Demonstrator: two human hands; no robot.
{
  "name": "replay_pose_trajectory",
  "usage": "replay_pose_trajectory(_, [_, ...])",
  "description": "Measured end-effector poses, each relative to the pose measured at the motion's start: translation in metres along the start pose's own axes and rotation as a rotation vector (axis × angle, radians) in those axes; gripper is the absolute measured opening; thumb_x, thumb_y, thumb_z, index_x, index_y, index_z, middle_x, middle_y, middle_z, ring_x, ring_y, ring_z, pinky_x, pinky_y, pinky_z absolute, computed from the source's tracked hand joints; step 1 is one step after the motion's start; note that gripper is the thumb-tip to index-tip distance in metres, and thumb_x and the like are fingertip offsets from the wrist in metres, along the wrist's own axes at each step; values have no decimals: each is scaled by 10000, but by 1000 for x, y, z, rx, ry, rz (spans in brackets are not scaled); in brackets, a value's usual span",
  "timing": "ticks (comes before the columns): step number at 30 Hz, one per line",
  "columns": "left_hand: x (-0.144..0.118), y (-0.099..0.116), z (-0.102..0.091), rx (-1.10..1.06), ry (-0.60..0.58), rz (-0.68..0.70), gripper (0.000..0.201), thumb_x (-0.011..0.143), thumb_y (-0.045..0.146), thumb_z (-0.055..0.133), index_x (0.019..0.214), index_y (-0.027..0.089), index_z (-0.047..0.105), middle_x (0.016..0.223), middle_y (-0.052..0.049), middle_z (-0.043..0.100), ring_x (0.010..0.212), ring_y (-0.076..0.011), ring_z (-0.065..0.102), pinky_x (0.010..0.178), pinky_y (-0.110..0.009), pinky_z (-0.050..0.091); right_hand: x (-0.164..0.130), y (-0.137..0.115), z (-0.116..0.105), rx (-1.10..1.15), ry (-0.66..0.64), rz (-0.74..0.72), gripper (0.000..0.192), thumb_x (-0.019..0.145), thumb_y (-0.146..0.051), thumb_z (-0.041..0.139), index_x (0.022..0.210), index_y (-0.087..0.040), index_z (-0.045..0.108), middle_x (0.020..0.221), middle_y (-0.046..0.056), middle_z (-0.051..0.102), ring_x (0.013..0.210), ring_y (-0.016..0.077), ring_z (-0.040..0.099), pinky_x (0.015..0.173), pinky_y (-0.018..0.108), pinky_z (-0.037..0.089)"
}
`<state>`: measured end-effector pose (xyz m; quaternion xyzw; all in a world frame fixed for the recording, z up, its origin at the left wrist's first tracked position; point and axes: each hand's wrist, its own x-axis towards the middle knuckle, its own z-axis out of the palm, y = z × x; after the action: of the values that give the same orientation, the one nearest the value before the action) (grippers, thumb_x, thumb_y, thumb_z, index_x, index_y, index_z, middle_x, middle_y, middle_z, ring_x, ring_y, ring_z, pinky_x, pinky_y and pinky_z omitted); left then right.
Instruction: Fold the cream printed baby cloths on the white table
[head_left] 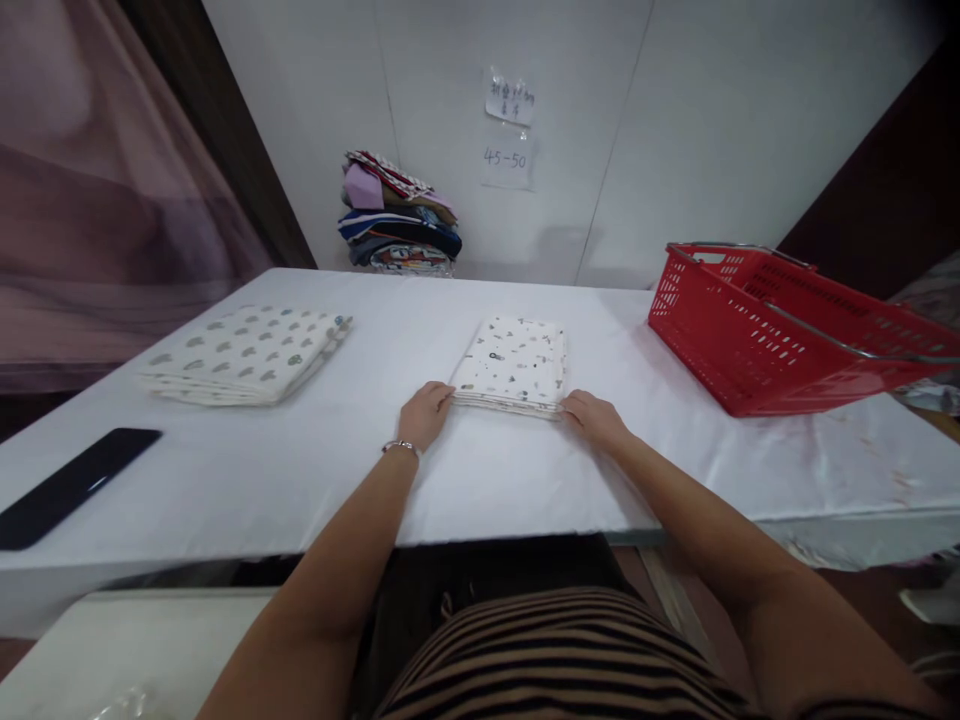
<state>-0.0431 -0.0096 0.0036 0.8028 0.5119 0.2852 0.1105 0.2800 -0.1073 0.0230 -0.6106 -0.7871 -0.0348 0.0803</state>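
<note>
A folded white cloth with small dark prints (511,360) lies flat on the white-covered table (487,480), its layered edge facing me. My left hand (427,412) pinches the near left corner of this cloth. At the near right corner, my right hand (595,415) has its fingers closed on the edge in the same way. A second folded cloth, white with grey-green leaf-like prints (247,355), rests to the left, apart from both hands.
A red plastic basket (750,335) with metal handles stands at the right. Several folded fabrics (397,215) are stacked against the back wall. A flat black slab (75,485) lies at the left front. Paper signs (508,130) hang on the wall.
</note>
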Motion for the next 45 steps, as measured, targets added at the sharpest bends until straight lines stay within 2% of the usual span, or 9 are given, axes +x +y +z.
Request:
replay_pose_trajectory(7, [-3,2,-1,40,46,53,279,862,267,457,1084,254,625,1151,-24,600,1057,-175,542,884,-286,459,0,-7,-4,-44,79,-35,202,862,-246,478,1015,-193,599,1094,93,570,973,218,496,727,300,406])
replay_pose_trajectory(11, [-2,10,-1,65,30,158,299,871,303,466,1134,266,603,1197,-34,581,1119,-197,490,949,-345,416,7,-18,-8,1,166,-108,281,852,-304,514,1096,-181,579,1166,114,550,1042,253,471,813,351,393])
replay_pose_trajectory(14, [3,19,2,92,-13,238,295,872,308,480,1137,263,601,1229,-43,567,1138,-212,472,951,-383,396,16,-27,-9,9,152,-156,279,875,-334,500,1096,-189,586,1139,110,573,1037,253,480,806,351,379])
replay_pose_trajectory(18, [14,29,8,99,-39,290,240,885,304,469,1045,251,640,1176,-43,596,1098,-208,494,905,-371,398,30,-36,-8,-14,102,-125,229,912,-288,445,1022,-189,620,1050,93,622,969,228,519,770,326,358])
replay_pose_trajectory(24, [20,36,13,73,-51,248,253,912,300,413,901,236,658,973,-27,658,937,-186,549,827,-350,401,38,-39,-5,-35,66,-19,274,940,-234,370,961,-176,636,964,89,642,890,199,554,755,313,343])
replay_pose_trajectory(32, [17,38,15,75,-34,232,258,912,285,404,883,224,653,963,-38,656,933,-193,548,822,-352,398,37,-49,-9,-46,51,-77,234,911,-300,458,1051,-199,616,1003,91,616,911,220,529,765,317,348])
replay_pose_trajectory(34, [16,38,15,71,-28,229,245,906,292,417,901,223,652,971,-39,656,935,-194,550,824,-355,401,40,-50,-7,-36,59,-90,247,924,-291,432,1057,-198,619,1008,89,612,908,210,522,775,311,351])
replay_pose_trajectory(39, [12,38,16,56,-1,271,268,844,347,538,1075,231,611,1090,-43,630,1026,-211,535,881,-372,395,44,-51,-3,13,65,24,282,956,-276,351,1001,-202,619,972,62,611,896,173,520,724,263,357])
replay_pose_trajectory(45, [16,40,19,63,-17,227,204,885,296,462,940,243,651,997,-30,655,964,-194,555,879,-369,389,44,-53,-5,-2,45,41,275,953,-287,350,970,-207,612,975,50,610,908,173,519,705,258,352])
